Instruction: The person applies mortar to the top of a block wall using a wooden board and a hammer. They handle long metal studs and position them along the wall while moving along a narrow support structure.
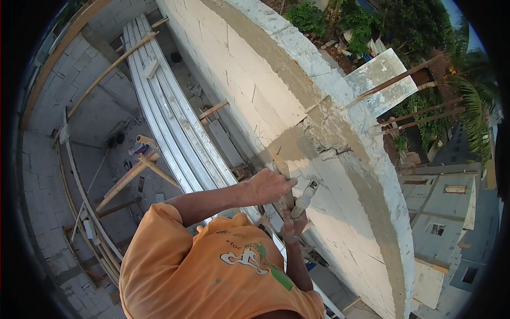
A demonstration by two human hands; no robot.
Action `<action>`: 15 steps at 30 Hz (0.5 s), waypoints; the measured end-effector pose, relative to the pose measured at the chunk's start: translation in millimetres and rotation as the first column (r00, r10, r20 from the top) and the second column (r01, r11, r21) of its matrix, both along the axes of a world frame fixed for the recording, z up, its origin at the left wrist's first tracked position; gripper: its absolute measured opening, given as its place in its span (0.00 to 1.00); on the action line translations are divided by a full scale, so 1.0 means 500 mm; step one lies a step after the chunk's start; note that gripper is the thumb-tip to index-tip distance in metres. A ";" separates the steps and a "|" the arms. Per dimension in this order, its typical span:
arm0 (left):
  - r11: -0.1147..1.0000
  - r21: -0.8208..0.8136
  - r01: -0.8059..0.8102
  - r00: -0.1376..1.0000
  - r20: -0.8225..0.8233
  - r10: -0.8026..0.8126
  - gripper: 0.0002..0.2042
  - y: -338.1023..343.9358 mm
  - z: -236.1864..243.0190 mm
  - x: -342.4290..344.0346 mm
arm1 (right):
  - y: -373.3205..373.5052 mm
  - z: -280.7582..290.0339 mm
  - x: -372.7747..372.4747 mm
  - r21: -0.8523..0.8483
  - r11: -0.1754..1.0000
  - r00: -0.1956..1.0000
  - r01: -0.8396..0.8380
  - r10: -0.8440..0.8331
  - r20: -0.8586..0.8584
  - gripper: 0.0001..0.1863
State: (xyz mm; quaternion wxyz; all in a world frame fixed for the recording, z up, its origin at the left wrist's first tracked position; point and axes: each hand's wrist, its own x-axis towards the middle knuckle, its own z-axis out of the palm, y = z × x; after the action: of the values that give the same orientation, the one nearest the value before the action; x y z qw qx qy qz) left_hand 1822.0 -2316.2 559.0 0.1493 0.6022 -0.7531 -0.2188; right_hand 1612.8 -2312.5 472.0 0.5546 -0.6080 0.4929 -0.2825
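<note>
My left hand [270, 187] is closed around a short strip of wood [282, 166], held against the pale block wall [271, 101]. A thin, nail-like point sticks out near the strip's upper end. Just below and to the right, my right hand [293, 228] is closed on a hammer [305, 200]. Its grey, mortar-smeared head points up and away from me beside the strip, and its handle is mostly hidden by the hand. A damp-looking grey mortar patch [297, 142] covers the wall just beyond both hands.
Long metal decking sheets [178, 114] form a narrow platform to the left, with bamboo poles [125, 183] and a lower floor below. The wall's rough top edge [372, 159] curves past on the right. Rusty bars [396, 82] and a pale board [387, 80] jut out beyond it.
</note>
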 end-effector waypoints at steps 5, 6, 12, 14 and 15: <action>1.000 -0.015 -0.012 0.999 -0.032 0.011 0.18 -0.016 0.002 -0.010 | -0.023 -0.017 -0.001 -0.325 0.943 0.996 0.077 -0.090 -0.027 0.17; 1.000 0.011 -0.017 0.999 -0.049 0.018 0.19 -0.016 0.000 -0.006 | -0.026 -0.016 -0.003 -0.342 0.937 0.997 0.067 -0.076 -0.012 0.17; 0.975 -0.183 -0.126 0.655 -0.754 -0.057 0.19 0.028 -0.026 0.035 | -0.023 -0.004 -0.032 -0.326 0.945 0.986 0.004 -0.058 -0.157 0.13; 0.985 0.010 -0.171 0.435 -0.896 0.085 0.22 0.065 -0.033 0.053 | -0.023 -0.007 -0.038 -0.309 0.951 0.984 -0.026 -0.030 -0.175 0.13; 0.938 0.300 -0.176 0.165 -0.930 0.328 0.23 0.090 -0.036 0.067 | -0.021 -0.009 -0.043 -0.289 0.956 0.976 -0.039 -0.027 -0.218 0.13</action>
State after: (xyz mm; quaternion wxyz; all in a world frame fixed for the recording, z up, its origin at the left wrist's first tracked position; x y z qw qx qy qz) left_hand 1855.6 -2271.3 540.8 0.5833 0.4554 -0.3669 -0.5637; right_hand 1591.5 -2323.2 467.6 0.4018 -0.7122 0.5021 -0.2814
